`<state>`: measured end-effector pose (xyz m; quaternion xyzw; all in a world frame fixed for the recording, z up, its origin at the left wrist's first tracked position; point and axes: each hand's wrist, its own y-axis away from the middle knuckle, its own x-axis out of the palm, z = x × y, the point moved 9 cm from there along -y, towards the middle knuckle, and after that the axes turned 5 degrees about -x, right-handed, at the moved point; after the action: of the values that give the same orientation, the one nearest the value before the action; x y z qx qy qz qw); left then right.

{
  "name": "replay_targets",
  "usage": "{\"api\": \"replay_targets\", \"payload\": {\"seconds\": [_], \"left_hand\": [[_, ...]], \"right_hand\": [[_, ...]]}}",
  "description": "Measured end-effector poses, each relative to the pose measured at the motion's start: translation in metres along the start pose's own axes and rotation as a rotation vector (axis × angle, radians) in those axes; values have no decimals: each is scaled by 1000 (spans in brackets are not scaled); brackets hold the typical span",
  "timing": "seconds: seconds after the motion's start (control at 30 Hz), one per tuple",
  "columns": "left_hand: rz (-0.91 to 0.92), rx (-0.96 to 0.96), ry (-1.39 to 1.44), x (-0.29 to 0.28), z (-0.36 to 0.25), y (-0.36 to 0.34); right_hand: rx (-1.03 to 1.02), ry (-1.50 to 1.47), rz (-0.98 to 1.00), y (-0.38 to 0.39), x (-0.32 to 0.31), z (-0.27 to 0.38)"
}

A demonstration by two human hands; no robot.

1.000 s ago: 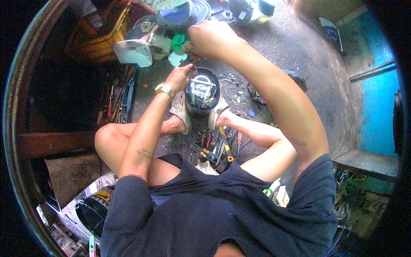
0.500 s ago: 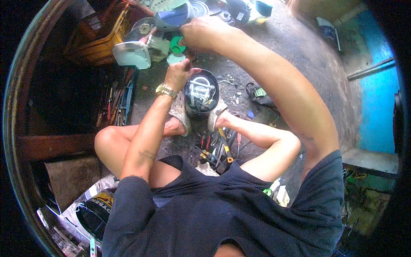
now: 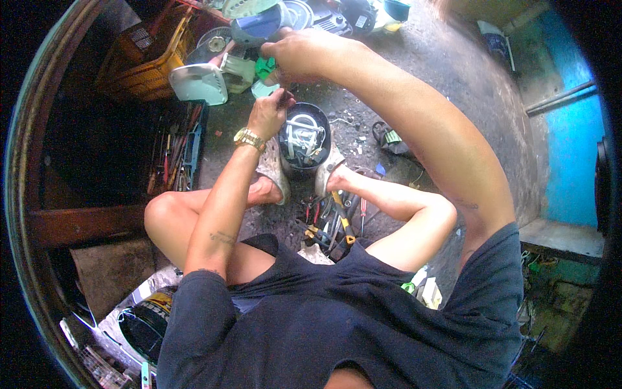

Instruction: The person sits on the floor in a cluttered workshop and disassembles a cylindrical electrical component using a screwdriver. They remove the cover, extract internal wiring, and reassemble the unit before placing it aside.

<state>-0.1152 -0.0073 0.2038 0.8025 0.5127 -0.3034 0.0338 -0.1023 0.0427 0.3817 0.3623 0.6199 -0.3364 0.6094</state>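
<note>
My left hand [image 3: 267,115], with a gold watch [image 3: 250,139] on its wrist, is raised just beyond the far left rim of a round black tub [image 3: 304,170]. Its fingers are pinched together, and whatever is between them is too small to make out. My right hand [image 3: 295,55] reaches farther out, bent inward with its fingers closed; its grip is hidden. Right beside its fingers is a green plastic piece [image 3: 264,67]. Inside the tub, which stands between my feet, lie a white frame-like part [image 3: 303,133] and loose wires.
An orange crate [image 3: 146,74], a white plastic housing [image 3: 201,83] and several fan-like parts lie at the far left. Hand tools, among them a yellow-black handled one [image 3: 343,220], lie between my legs. A dark pouch [image 3: 392,139] sits right of the tub.
My left hand's fingers have drawn in from a more outstretched pose. My right hand has shifted slightly left. The tub has stayed between my feet.
</note>
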Motion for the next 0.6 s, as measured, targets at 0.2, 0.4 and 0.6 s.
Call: {"api": "replay_targets", "payload": {"seconds": [0.2, 0.4, 0.6], "left_hand": [[25, 11, -175, 4, 2, -4], [48, -28, -146, 0, 6, -3], [19, 55, 33, 7, 7, -3]], "right_hand": [[10, -9, 80, -2, 16, -4], [85, -22, 129, 1, 8, -5], [5, -85, 188, 1, 11, 12]]}}
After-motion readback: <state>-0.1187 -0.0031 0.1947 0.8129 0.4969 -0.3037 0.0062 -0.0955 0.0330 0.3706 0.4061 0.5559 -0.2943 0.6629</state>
